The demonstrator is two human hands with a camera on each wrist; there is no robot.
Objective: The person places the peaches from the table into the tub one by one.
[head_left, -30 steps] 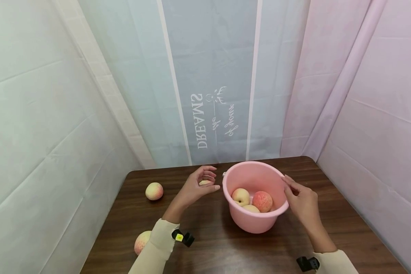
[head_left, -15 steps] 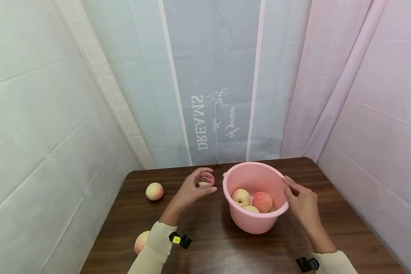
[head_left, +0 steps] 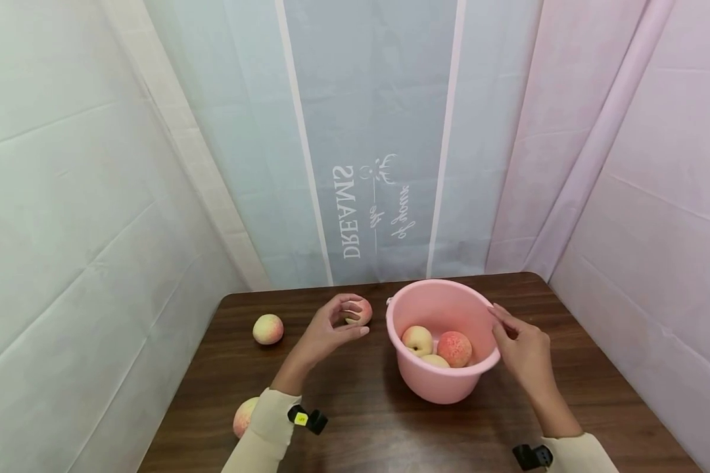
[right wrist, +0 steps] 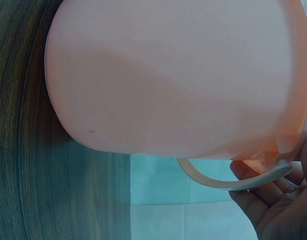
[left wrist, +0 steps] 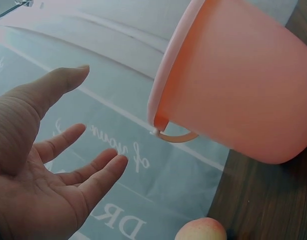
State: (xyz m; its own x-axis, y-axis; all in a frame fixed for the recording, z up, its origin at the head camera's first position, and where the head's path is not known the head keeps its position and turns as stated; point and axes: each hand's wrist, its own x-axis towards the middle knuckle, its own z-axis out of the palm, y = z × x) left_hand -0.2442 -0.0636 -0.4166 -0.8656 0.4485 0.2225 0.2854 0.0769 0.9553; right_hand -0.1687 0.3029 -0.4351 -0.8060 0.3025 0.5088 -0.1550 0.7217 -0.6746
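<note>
My left hand [head_left: 327, 332] is raised over the table left of the pink bucket [head_left: 440, 382], its fingers loosely bent around air. Just beyond those fingers, partly covered by them in the head view, is a red-and-cream peach [head_left: 364, 311]. The left wrist view shows the palm with nothing in it, apart from the peach [left wrist: 201, 231]. At the bucket's right side my right hand [head_left: 523, 351] pinches the rim, close to where the bucket's handle [right wrist: 218, 184] joins. Inside the bucket lie a pale peach [head_left: 417, 340], a redder peach [head_left: 454, 349] and another pale one [head_left: 434, 360], partly hidden.
One peach [head_left: 268, 329] sits at the back left of the dark wooden table [head_left: 355, 420]. Another peach [head_left: 244, 416] lies nearer, partly covered by the left sleeve. Fabric walls [head_left: 384, 131] enclose the table behind and at both sides.
My left hand has drawn slightly left and toward me, leaving more of the peach behind it in sight. My right hand has stayed on the bucket rim.
</note>
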